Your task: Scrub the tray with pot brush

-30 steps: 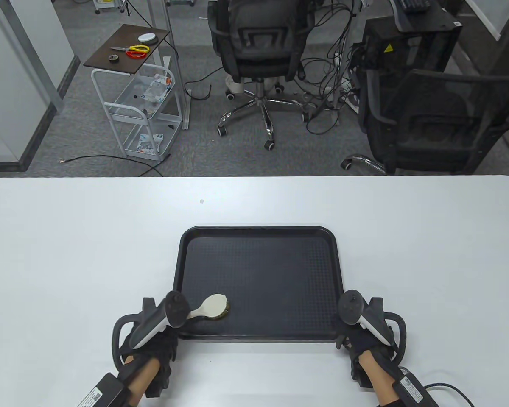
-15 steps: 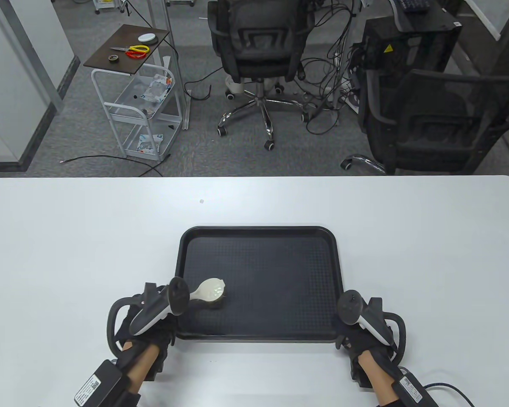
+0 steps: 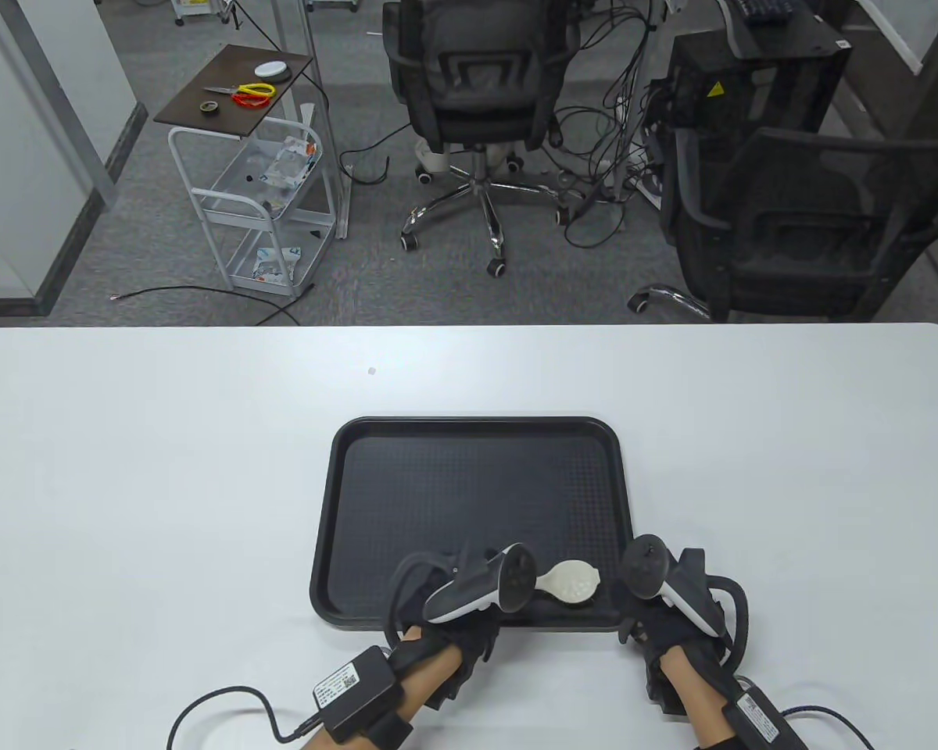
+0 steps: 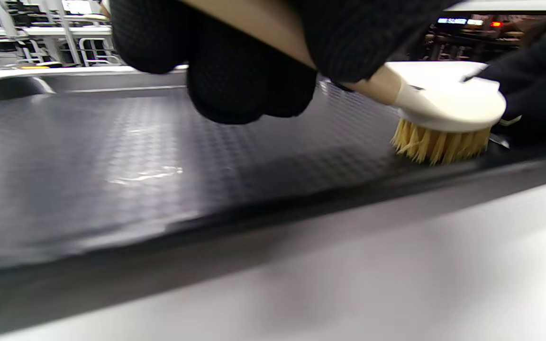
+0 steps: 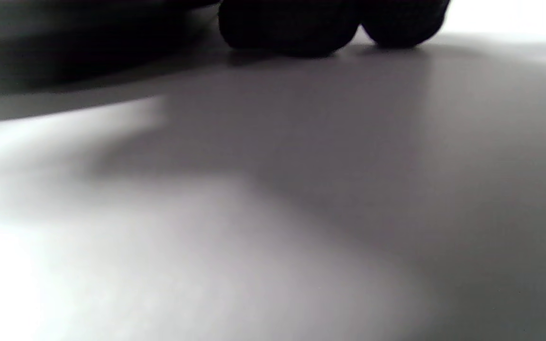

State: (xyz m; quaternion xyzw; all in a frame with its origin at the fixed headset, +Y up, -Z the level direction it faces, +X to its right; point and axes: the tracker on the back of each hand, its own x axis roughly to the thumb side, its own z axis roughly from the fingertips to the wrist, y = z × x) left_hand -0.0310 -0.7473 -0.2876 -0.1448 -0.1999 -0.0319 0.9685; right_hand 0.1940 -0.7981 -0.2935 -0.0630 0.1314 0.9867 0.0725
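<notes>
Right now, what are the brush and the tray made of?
Pot brush: seemingly a tan wooden handle, a smooth cream head, likely plastic, and straw-yellow bristles that look like plant fibre. Tray: probably black plastic, matte, with a bumpy dotted floor.

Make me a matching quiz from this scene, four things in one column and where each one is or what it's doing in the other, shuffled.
1. left hand
2. right hand
3. pot brush
4. tray

a. bristles down on the tray's near right part
b. flat on the white table
c. at the tray's near right corner
d. grips the brush handle

Pairs: 1-d, 2-c, 3-a, 4-b
</notes>
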